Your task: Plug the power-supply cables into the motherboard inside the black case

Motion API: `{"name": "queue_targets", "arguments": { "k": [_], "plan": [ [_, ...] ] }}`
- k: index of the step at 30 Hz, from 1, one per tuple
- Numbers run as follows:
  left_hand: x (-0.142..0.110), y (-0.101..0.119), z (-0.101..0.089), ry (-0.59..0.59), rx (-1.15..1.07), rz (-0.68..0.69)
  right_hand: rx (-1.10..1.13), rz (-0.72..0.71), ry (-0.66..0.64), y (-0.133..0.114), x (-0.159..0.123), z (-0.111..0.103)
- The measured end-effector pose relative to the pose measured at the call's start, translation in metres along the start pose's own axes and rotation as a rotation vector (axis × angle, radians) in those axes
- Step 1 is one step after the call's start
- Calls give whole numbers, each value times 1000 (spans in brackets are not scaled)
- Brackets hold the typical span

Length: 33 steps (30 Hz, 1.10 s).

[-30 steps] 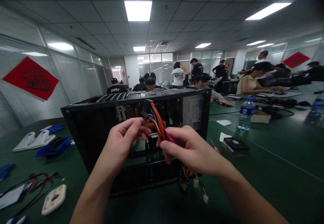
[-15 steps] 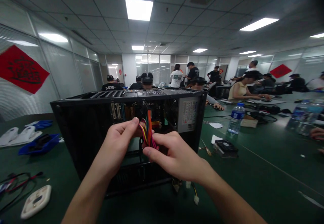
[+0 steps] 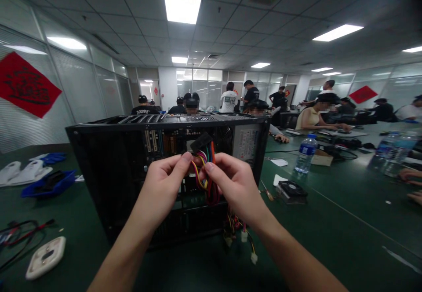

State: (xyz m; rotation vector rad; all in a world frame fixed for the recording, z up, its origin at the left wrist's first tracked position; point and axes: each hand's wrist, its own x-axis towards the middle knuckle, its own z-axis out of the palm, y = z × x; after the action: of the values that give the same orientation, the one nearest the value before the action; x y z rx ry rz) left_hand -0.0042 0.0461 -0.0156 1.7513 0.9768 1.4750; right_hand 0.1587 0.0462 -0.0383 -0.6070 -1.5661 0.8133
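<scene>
An open black computer case [image 3: 89, 182] lies on its side in front of me, its open face towards me. My left hand [image 3: 166, 180] pinches a few strands of a multicoloured power cable [image 3: 212, 193] just below its black connector [image 3: 201, 141]. Close beside it, my right hand [image 3: 232, 182] is closed on the same cable, thumb in front. The connector tilts up in front of the case opening, apart from the board. The power supply [image 3: 245, 142] sits at the upper right inside the case. Loose white plugs [image 3: 244, 236] on wires hang out below my right hand.
A cooling fan [image 3: 292, 191] and a screwdriver [image 3: 267, 191] lie right of the case, near a water bottle [image 3: 306, 153]. Leftward are a blue tray [image 3: 49, 186], white slippers [image 3: 24, 173], cables [image 3: 28, 235] and a white oval piece [image 3: 46, 257]. Other people sit and stand beyond.
The black connector has come forward and turned up into view above my fingers. My right hand has risen and moved right, and my left hand has shifted slightly right along the cable.
</scene>
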Motion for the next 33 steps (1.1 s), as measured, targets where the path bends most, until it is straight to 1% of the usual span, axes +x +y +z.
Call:
{"name": "queue_targets", "arguments": {
  "k": [2,5,10,14,16,19,24,27,30,33],
  "plan": [
    [-1,-1,1,22,-14,-1,-19,-29,12,-2,-1,0],
    [-3,-3,3,34,-44,-20,-72,-17,-44,-3,-4,1],
    [-4,-6,7,0,-113,-32,-102,-42,-124,-4,-4,-2],
    [-5,-7,7,-38,-135,-14,-80,-65,-158,-2,-1,-7],
    [-5,-7,6,-38,-126,-7,-67,-68,-169,0,0,-7],
    [-7,-6,8,-38,-83,11,-63,-59,-168,4,1,-6],
    [-9,-2,16,-24,-35,35,-113,-74,-133,9,4,-7],
    [-11,0,20,-32,-21,66,-84,-67,-111,10,7,-9],
    [-12,0,20,-53,-25,80,-40,-72,-114,10,7,-9],
    [-12,-3,17,-90,-87,71,-13,-89,-115,7,4,-9]
  ]
}}
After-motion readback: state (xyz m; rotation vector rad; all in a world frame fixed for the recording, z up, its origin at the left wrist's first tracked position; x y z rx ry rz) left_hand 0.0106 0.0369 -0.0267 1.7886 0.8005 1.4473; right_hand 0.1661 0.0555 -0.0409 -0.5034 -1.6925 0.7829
